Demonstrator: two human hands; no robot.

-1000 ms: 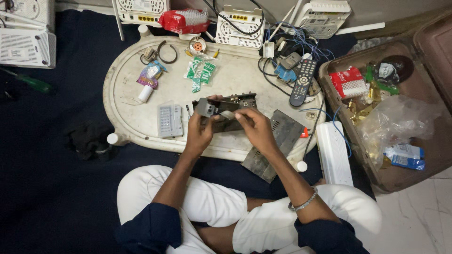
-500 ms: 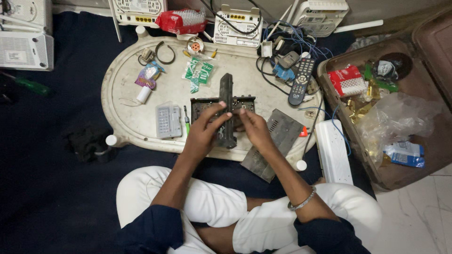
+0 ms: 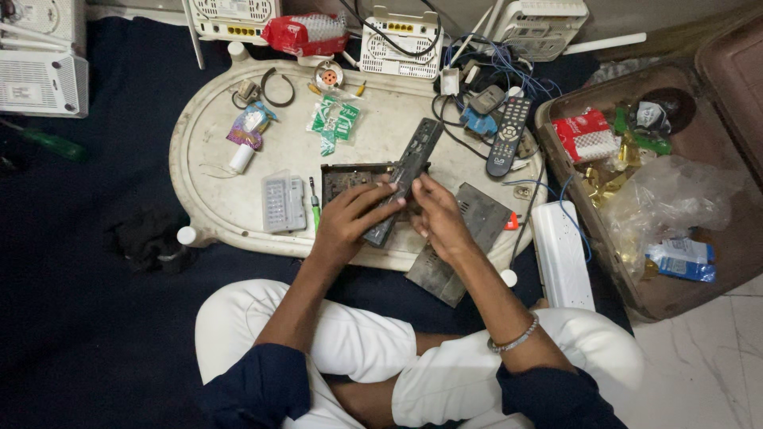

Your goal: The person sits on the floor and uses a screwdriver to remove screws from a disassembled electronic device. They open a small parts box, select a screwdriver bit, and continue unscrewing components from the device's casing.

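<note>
I sit cross-legged at a low white oval table [image 3: 214, 199]. My left hand [image 3: 350, 218] and my right hand [image 3: 435, 214] both grip a long dark front panel strip [image 3: 409, 171], which lies slanted from near my hands up to the right. Under it rests an opened dark set-top box chassis [image 3: 346, 176] with its circuit board showing. A flat grey metal cover [image 3: 465, 238] lies just right of my right hand, overhanging the table's near edge.
A grey button pad [image 3: 284, 203] and green screwdriver [image 3: 315, 208] lie left of the chassis. A black remote [image 3: 509, 135], cables, green packets [image 3: 334, 123] and white routers [image 3: 397, 36] sit further back. A white power strip [image 3: 562, 254] and a brown case [image 3: 715, 262] of clutter are at right.
The dark panel strip was lifted off the chassis, stood upright half a second ago, and now lies tilted toward the upper right. Both hands stayed on it.
</note>
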